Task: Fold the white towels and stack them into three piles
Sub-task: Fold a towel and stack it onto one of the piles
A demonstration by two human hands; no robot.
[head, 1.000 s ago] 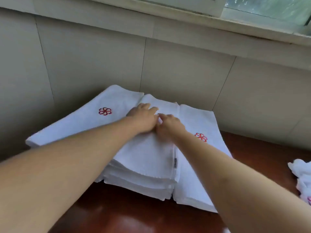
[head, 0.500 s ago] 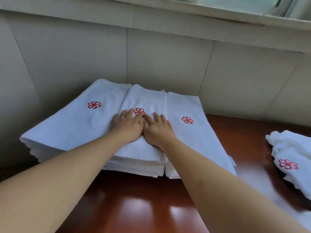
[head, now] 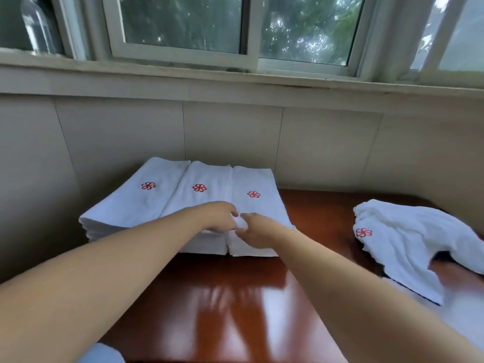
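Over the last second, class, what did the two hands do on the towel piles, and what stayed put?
Both hands, left hand and right hand, slid back from the middle pile toward its near edge, lifting from flat pressing. The three piles and loose towel stayed put.

Near edge of middle pile hidden under hands; loose towels cut off right.

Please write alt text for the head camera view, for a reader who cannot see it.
Both hands, left hand and right hand, meet at the near edge of three side-by-side piles of folded white towels on a glossy wooden table. Unfolded towels lie to the right.
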